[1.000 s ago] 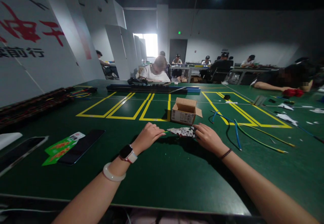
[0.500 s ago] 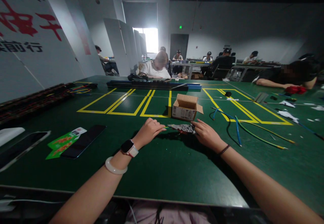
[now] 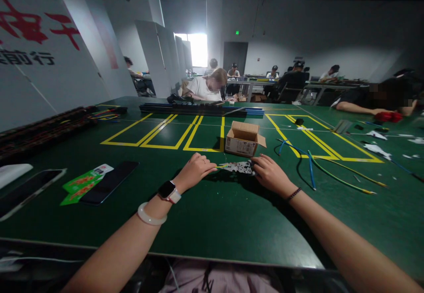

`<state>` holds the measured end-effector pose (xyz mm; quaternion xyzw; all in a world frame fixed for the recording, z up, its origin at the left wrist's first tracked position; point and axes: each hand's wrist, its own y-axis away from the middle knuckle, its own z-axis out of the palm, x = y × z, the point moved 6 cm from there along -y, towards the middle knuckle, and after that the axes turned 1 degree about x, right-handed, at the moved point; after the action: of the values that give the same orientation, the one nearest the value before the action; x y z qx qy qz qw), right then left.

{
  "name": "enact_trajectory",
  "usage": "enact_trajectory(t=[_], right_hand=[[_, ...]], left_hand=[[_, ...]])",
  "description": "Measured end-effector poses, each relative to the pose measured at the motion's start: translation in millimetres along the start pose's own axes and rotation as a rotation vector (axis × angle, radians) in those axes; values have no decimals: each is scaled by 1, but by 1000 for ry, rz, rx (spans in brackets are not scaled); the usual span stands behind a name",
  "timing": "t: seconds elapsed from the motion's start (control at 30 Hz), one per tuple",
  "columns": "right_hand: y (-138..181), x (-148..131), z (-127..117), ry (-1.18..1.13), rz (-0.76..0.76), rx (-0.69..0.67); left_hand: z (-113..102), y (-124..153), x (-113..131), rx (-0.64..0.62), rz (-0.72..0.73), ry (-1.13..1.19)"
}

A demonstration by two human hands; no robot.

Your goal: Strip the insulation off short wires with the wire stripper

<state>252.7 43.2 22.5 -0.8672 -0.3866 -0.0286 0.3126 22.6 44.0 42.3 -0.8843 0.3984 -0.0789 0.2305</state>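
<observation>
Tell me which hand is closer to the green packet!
Left. The left hand pinches a wire to the right of the packet, past the phone; the right hand, on the pliers, is farther right.

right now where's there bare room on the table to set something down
Mostly bare: the green table between the left forearm and right forearm, nearer than the metal tool; also right of the right forearm, nearer than the loose wires. Crowded: around those wires, and left by dark phone and green packet.
</observation>
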Motion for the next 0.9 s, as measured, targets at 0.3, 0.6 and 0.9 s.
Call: enact_trajectory(t=[0.3,0.6,0.9], right_hand=[[-2,-2,3,35,35,-106],[-3,-2,2,22,74,-126],[-1,4,6,14,177,-94]], left_hand=[[-1,0,7,4,76,-116],[-3,-1,14,1,120,-249],[-1,0,11,14,104,-236]])
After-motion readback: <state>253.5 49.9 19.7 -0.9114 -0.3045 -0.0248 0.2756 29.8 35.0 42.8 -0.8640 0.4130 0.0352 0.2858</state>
